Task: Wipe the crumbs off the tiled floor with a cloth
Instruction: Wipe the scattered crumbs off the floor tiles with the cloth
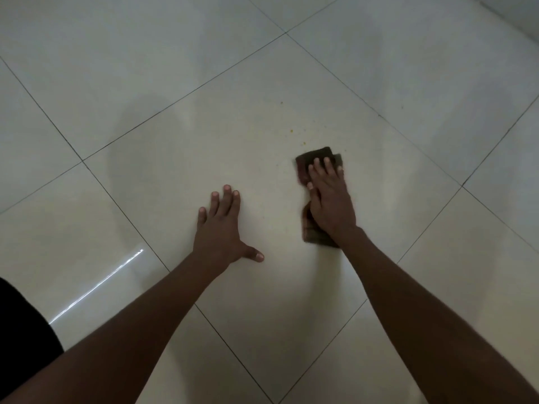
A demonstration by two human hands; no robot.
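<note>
A folded dark brown-green cloth (pixel 316 157) lies flat on the pale tiled floor (pixel 233 126). My right hand (pixel 331 199) presses down on it, fingers spread over its far end, and part of the cloth shows under the wrist. A few small yellow-orange crumbs (pixel 291 130) lie on the same tile just beyond the cloth, with one more speck farther away. My left hand (pixel 223 227) rests flat on the floor to the left of the cloth, fingers apart, holding nothing.
Dark grout lines cross the glossy tiles diagonally. A bright light streak (pixel 99 284) reflects at the lower left. A dark piece of clothing (pixel 20 330) fills the lower left corner. A wall base shows at the top right.
</note>
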